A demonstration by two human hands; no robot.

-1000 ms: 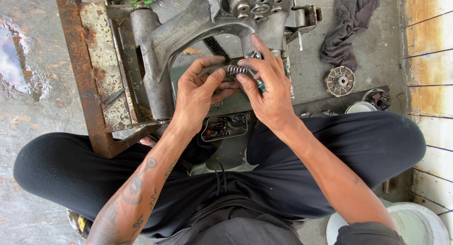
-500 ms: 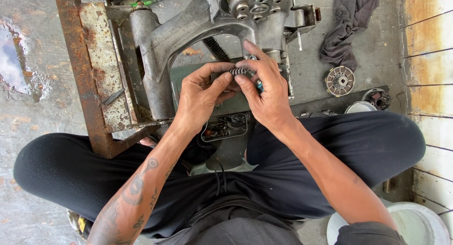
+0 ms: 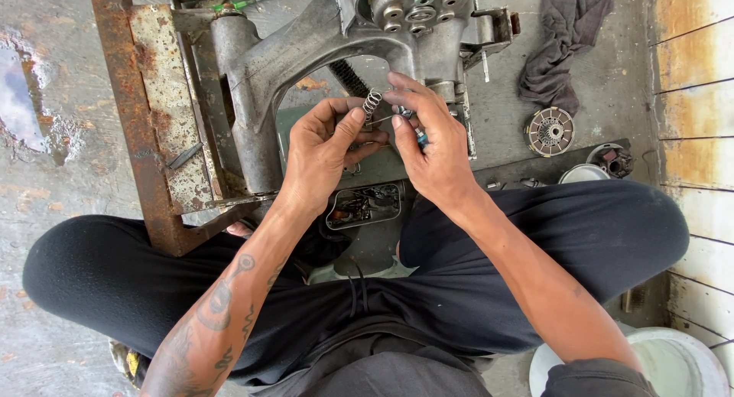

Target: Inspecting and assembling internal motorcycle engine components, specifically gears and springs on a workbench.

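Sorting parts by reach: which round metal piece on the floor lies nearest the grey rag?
The finned disc, just below the rag; the silver bowl sits farther off.

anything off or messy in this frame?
Yes: a puddle sits on the concrete floor at far left, and the steel frame beside the engine casing is heavily rusted. A rag lies crumpled top right. Both hands, left hand and right hand, hold a small coil spring.

The engine casing (image 3: 306,45) runs off the top edge; the right hand (image 3: 432,148) hides most of a blue-handled tool (image 3: 420,139).
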